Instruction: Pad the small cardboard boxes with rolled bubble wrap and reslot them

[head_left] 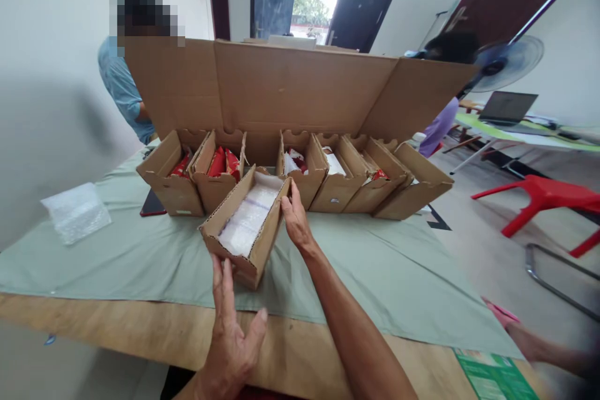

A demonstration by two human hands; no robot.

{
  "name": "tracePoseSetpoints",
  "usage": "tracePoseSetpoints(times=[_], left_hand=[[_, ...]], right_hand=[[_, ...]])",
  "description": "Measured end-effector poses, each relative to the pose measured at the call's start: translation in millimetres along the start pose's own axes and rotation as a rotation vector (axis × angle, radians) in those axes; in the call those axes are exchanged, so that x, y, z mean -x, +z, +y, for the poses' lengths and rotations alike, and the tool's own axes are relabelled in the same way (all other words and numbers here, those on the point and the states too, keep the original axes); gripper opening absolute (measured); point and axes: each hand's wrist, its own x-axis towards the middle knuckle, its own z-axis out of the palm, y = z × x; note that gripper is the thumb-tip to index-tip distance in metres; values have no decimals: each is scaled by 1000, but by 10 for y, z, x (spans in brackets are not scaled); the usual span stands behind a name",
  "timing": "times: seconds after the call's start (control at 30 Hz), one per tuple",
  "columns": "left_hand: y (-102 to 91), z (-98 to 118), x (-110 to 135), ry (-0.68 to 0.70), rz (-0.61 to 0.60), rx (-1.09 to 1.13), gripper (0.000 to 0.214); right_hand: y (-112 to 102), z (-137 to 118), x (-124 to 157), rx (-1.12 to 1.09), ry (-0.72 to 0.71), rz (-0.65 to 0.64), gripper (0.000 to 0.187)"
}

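A narrow open cardboard box stands askew on the cloth, in front of a row of similar boxes. Inside it lie bubble-wrapped packs. My left hand is open, its fingers stretched up against the near end of this box and the thumb held apart. At the far right corner, my right hand grips the box's side wall, fingers pointing up along it. The box's far end stands before a gap in the row, between a box with red packets and a box with red and white packets.
A tall cardboard panel rises behind the row. Bubble wrap and a dark phone-like slab lie left on the green cloth. A person in blue is behind. Right are a red stool and a fan.
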Motion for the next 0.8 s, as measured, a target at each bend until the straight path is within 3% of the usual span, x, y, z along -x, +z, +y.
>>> tracePoseSetpoints(times=[0.23, 0.57, 0.7, 0.8], left_hand=[[110, -33, 79, 29, -46, -1, 88], [336, 30, 13, 68, -145, -91, 92], [482, -5, -126, 98, -137, -128, 92], [599, -74, -365, 109, -92, -147, 90]], right_hand=[[282, -6, 158, -13, -33, 109, 74], [204, 179, 214, -182, 24, 48, 73], [233, 417, 360, -163, 147, 99, 70], [262, 612, 434, -125, 215, 174, 66]])
